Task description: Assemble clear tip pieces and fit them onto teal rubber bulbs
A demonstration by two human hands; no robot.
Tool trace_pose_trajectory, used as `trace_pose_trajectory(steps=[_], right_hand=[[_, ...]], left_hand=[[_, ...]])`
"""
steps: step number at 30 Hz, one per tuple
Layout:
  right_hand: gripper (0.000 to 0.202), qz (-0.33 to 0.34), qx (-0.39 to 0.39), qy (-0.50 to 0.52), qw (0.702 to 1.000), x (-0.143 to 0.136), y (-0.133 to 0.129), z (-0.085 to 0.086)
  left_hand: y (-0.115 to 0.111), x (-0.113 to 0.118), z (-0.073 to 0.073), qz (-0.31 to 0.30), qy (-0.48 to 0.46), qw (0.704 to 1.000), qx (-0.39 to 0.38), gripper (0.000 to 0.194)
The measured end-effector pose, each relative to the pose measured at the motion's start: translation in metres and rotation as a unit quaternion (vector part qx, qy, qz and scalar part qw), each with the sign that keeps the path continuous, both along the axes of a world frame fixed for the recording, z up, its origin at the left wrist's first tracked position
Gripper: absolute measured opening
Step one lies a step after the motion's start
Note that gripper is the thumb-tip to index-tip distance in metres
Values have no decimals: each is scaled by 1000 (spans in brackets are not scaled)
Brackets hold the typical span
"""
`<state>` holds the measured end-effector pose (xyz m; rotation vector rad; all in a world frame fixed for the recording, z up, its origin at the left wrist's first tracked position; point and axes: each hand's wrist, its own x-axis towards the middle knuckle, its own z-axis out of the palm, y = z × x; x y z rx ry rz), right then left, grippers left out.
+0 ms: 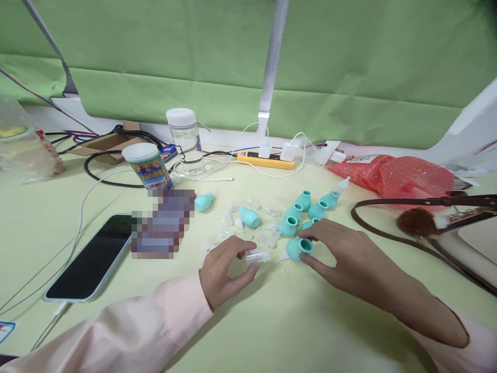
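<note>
The left hand (225, 269) is pinching a small clear cap (257, 255) between thumb and fingertips, narrowly closed around it; the cap is lying on its side just above the table (272, 321), its long axis running from nine to three o'clock, the open end facing three. At three o'clock from it, the right hand (341, 256) is gripping a teal bulb (298, 248) with thumb below and forefinger above, fingers curled close on its rim. The bulb is resting on the table, its round opening facing three o'clock toward the palm, its narrow end pointing at nine toward the cap. More teal bulbs (295, 211) are standing at twelve o'clock, and a phone (91, 259) is lying at nine.
</note>
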<state>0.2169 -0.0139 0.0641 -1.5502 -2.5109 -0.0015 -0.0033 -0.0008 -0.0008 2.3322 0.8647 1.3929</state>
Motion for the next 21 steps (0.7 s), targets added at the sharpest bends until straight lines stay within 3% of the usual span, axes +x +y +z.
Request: trace_pose_trajectory(steps=[4,8,10,11,13,16,19,21], right_hand=[[14,45,-124,205,970,-6,-6,8],[12,38,-284,404,868,-13,-1,5],[15,24,-305,471,827,-15,3,4],[15,15,-298,488,821,-16,5,3],[16,3,-268,482,834,-17,7,2],[17,7,-209,408,889,-20,8,-3],[21,42,-78,325,942,-22,7,-13],[20,84,4,269,959,-23,7,-19]], left_hand=[[-2,0,1,8,-11,999,-32,27],[0,-1,1,19,-30,999,-29,28],[1,-2,1,15,-43,999,-21,29],[1,-2,1,10,-48,999,-16,30],[1,-2,1,2,-59,998,1,32],[-2,-4,1,2,-59,998,18,34],[-5,-4,1,26,-58,998,-3,32],[-5,-4,1,28,-69,997,-9,29]])
